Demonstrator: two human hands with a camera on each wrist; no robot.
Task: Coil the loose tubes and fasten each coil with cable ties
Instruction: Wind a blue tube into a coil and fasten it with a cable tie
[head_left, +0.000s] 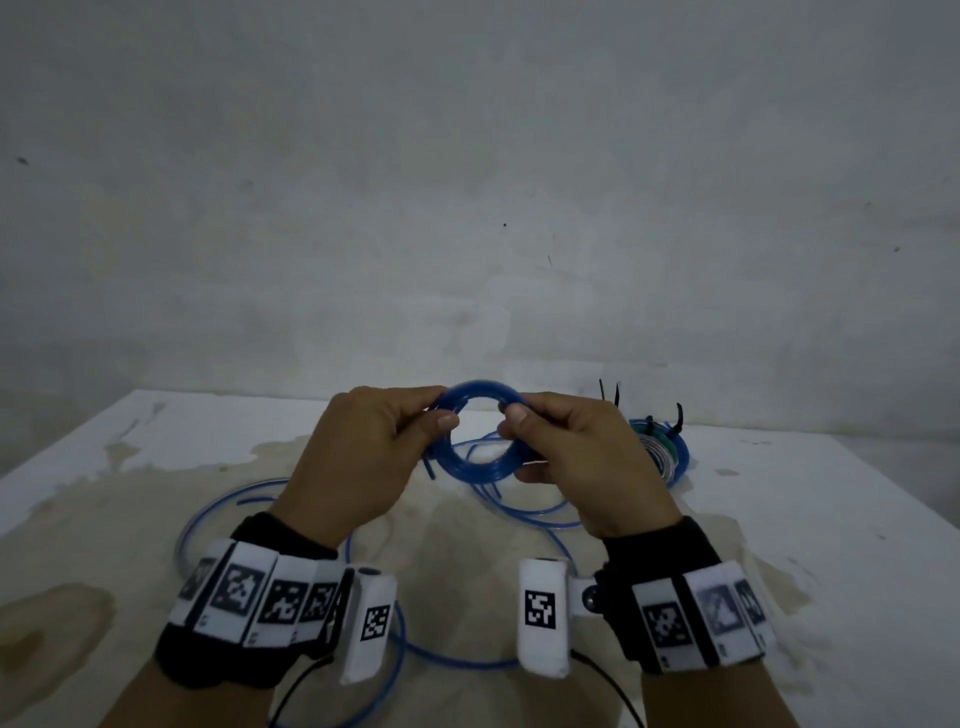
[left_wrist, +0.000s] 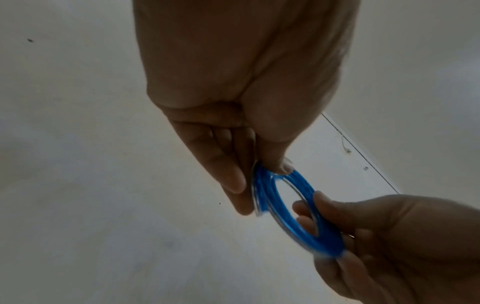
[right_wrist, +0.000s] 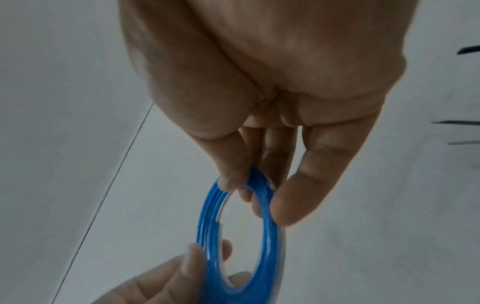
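Centre frame, the left hand (head_left: 363, 457) and right hand (head_left: 576, 457) pinch a blue tube coil (head_left: 480, 434) from opposite sides. Loose blue tubing (head_left: 228, 499) lies on the tabletop (head_left: 831, 519) below.

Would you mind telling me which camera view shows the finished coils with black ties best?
The head view: the finished coils lie on the table beyond the right hand, with their black ties sticking up. The right wrist view catches only dark slivers at its right edge, perhaps ties. The left wrist view shows nothing of them.

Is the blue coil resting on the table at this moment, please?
No, in the head view the blue coil is held above the table, pinched between the left hand and right hand.
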